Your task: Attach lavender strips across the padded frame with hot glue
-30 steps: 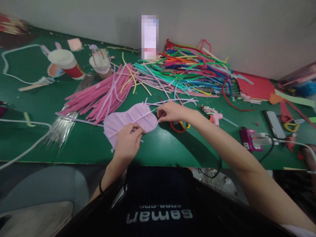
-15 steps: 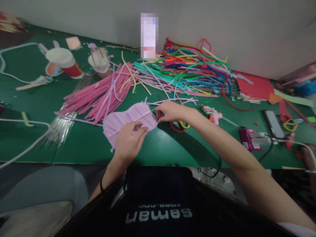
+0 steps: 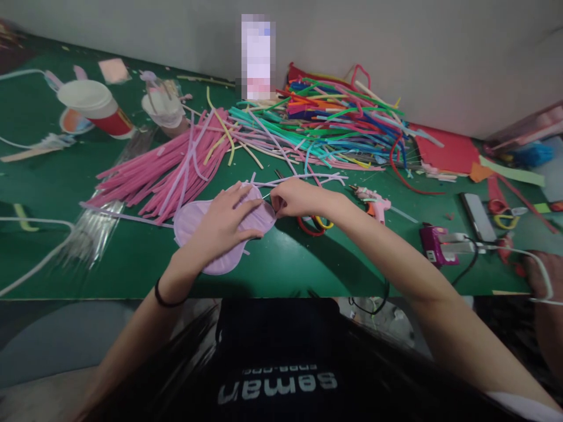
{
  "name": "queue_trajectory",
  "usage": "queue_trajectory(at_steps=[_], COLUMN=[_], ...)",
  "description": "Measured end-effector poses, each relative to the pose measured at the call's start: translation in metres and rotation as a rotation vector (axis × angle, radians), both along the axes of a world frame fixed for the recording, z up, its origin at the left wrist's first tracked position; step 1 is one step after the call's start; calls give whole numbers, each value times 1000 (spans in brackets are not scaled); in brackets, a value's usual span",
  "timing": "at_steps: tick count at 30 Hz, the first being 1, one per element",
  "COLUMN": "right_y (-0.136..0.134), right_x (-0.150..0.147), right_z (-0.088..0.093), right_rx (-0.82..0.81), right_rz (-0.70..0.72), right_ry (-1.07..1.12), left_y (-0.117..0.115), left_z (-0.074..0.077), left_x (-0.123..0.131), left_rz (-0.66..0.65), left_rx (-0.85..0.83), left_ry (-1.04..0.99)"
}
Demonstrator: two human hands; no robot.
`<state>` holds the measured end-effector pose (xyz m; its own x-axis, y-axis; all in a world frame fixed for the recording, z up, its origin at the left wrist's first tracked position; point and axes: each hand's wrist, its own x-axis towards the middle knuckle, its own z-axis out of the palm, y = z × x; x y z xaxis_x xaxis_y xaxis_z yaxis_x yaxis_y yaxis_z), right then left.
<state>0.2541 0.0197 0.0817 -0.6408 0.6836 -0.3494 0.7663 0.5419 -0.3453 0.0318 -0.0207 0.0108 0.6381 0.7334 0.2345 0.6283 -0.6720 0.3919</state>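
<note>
On the counter (image 3: 285, 269), the spread left hand (image 3: 224, 217) is steadying the lilac piece (image 3: 259, 220), with the right hand (image 3: 294, 197) pinching its edge, probably needing steadiness next.

The left hand (image 3: 229, 218) lies spread across a lilac shape (image 3: 261, 220) on the green bench (image 3: 285, 266); the right hand (image 3: 297, 198) curls its fingers at the shape's right end. Pink stems (image 3: 153, 167) lie behind, left of a multicoloured heap (image 3: 343, 120).

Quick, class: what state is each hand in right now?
Left hand: open, spread over the lilac piece.
Right hand: closed at the piece's edge; exactly what it holds cannot be told.
</note>
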Motion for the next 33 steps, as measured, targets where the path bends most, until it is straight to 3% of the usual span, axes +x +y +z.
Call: queue_trajectory(at_steps=[10, 19, 26, 33], right_y=[11, -4, -26, -28], right_x=[13, 14, 3, -3], right_z=[-8, -30, -27, -29], right_rx=[-80, -93, -14, -29], right_rz=[-89, -482, -606, -634], right_ry=[107, 374, 376, 455], left_y=[-8, -9, -10, -12], left_z=[14, 12, 10, 5], left_x=[8, 8, 5, 4], left_rz=[76, 70, 25, -52], left_rx=[-161, -135, -64, -29], left_ry=[42, 40, -14, -35])
